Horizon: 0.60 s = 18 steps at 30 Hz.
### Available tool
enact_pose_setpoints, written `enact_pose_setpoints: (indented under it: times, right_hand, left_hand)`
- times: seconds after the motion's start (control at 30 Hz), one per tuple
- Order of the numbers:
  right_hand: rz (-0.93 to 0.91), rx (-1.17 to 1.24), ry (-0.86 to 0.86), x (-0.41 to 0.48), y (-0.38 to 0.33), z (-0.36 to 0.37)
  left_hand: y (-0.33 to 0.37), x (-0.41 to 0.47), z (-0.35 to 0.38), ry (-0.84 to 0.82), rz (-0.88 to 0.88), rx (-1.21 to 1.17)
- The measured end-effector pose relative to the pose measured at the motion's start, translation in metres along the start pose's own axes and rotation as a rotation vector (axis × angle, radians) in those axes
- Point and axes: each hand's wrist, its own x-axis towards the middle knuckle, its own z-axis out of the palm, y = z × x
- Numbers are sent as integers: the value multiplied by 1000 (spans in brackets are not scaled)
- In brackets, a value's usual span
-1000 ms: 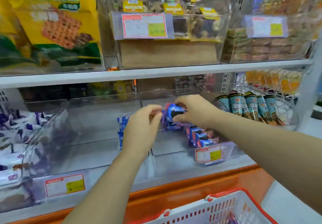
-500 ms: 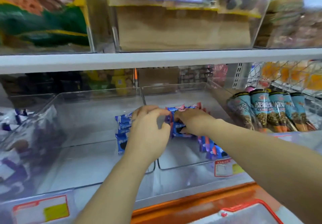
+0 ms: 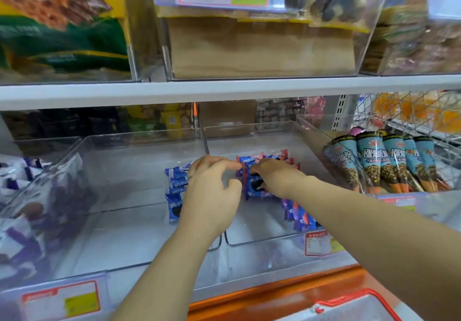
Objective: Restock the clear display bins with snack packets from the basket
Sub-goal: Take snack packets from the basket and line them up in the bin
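Note:
Two clear display bins sit side by side on the lower shelf. The left bin (image 3: 119,220) holds a short row of blue cookie packets (image 3: 175,191) against its right wall. The right bin (image 3: 262,238) holds blue-and-pink packets (image 3: 254,186) standing in a row, with more (image 3: 299,218) nearer its front. My right hand (image 3: 277,176) is inside the right bin, fingers closed on the blue-and-pink packets. My left hand (image 3: 212,196) hovers over the divider between the bins, its fingers curled and touching the same packets. A corner of the red-rimmed white basket (image 3: 354,305) shows at the bottom right.
Blue cone-shaped snacks (image 3: 389,163) fill the bin to the right. Purple-and-white packets (image 3: 27,201) fill the bin to the left. The upper shelf edge (image 3: 224,88) hangs close above, carrying bins of yellow-green bags and a brown box. An orange ledge (image 3: 274,293) runs below the bins.
The view has moved closer and lower, so the basket is nearly out of frame. Both hands have pushed deeper into the right bin and stay together on the blue-and-pink packets.

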Motion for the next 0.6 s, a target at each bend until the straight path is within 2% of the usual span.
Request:
enact_pose_setpoints:
  times: [0.23, 0.4, 0.5, 0.6]
  right_hand:
    - [26, 46, 9, -11, 5, 2]
    - [-13, 140, 227, -70, 0, -27]
    - [-94, 299, 437, -133, -10, -33]
    - [-147, 497, 500, -204, -25, -17]
  left_hand:
    - [-1, 2, 3, 29, 27, 24]
    - [11, -11, -6, 22, 56, 166]
    - [29, -32, -16, 44, 164, 282]
    - [50, -65, -17, 41, 283, 288]
